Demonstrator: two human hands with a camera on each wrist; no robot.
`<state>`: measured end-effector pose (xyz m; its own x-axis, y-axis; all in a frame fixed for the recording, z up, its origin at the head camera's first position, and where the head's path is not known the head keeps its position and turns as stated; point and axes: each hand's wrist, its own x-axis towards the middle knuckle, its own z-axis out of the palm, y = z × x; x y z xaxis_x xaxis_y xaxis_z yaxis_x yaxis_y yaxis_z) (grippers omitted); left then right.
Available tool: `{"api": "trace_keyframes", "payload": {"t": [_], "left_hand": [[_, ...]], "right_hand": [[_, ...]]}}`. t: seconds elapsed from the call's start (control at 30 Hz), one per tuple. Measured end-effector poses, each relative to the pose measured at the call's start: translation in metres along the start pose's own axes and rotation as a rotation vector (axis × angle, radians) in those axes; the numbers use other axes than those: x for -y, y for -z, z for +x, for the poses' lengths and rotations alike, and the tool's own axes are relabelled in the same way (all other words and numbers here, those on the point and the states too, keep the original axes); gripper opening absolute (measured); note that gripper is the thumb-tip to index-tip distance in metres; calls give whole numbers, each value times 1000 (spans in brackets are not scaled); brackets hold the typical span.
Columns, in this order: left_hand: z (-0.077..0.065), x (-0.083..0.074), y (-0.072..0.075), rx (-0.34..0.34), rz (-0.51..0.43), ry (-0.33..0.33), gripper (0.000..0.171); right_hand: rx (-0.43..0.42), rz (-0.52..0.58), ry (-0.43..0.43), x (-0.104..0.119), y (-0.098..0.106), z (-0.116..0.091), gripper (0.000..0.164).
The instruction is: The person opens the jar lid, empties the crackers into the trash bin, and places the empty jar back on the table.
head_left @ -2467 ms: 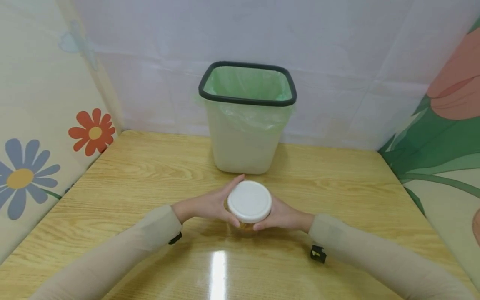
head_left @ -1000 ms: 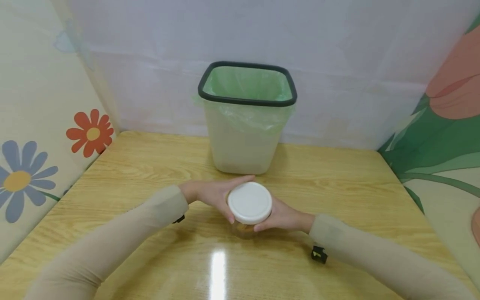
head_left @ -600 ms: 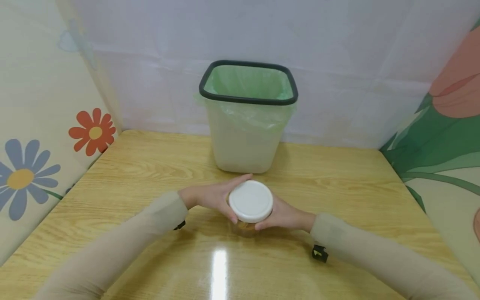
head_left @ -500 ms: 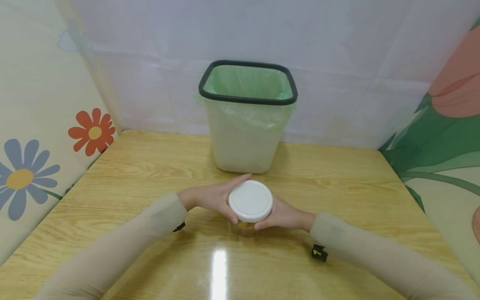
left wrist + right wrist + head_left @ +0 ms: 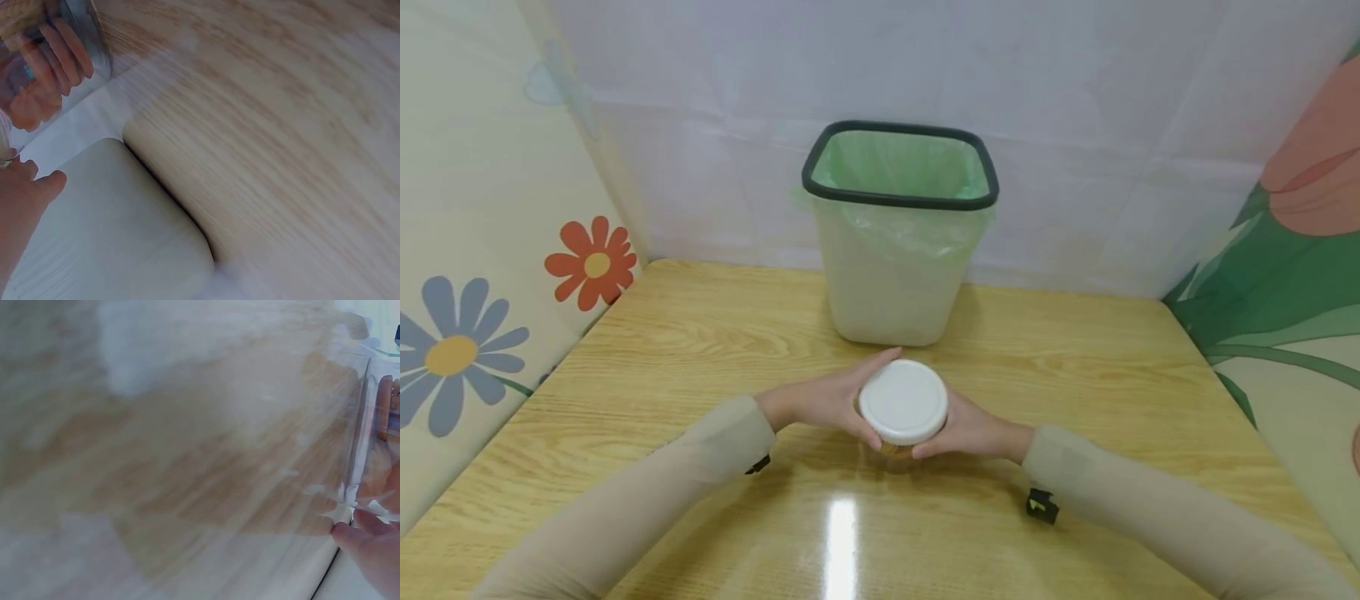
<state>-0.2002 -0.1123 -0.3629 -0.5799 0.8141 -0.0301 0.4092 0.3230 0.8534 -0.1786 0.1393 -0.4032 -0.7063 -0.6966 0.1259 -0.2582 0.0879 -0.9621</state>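
Observation:
A clear jar (image 5: 895, 451) with a white round lid (image 5: 903, 402) is at the middle of the wooden table, in front of the bin. Something brown shows through its wall, including a waffle-textured piece in the left wrist view. My left hand (image 5: 832, 402) curls round the jar's left side near the lid, thumb towards me and a finger along the far edge. From the right, my right hand (image 5: 972, 427) grips the jar below the lid, its thumb in front. In the left wrist view, fingers show through the clear jar wall (image 5: 100, 37). The lid sits on the jar.
A pale waste bin (image 5: 895, 275) with a black rim and a green bag liner stands just behind the jar. Flower-printed panels flank the table (image 5: 1075, 367), and a white sheet (image 5: 1075, 125) hangs behind it.
My left hand swivelled at the jar, its thumb shifting left and away, then has come back nearer to me over the last half second. The right hand stays in place on the jar.

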Motion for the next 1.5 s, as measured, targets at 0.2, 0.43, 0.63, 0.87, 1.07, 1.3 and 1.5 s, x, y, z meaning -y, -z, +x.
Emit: {"api": "trace_keyframes", "payload": {"t": [0.2, 0.43, 0.63, 0.87, 1.07, 1.3, 1.5], "left_hand": [[-1, 1, -4, -34, -3, 21, 131], [-3, -5, -10, -96, 5, 62, 124], [-3, -5, -14, -133, -35, 38, 121], [-3, -4, -17, -160, -112, -10, 112], [-4, -6, -19, -181, -135, 24, 114], [-5, -11, -22, -226, -133, 65, 116], [-5, -14, -24, -260, -130, 82, 117]], "right_hand": [[2, 0, 0, -1, 0, 0, 109], [-3, -2, -6, -2, 0, -1, 106], [-10, -6, 2, 0, -1, -1, 106], [-16, -15, 10, 2, -2, -1, 105], [-19, -6, 13, 3, -2, 0, 104], [-22, -5, 5, 2, -1, 0, 105], [-21, 7, 13, 0, 0, 0, 105]]}}
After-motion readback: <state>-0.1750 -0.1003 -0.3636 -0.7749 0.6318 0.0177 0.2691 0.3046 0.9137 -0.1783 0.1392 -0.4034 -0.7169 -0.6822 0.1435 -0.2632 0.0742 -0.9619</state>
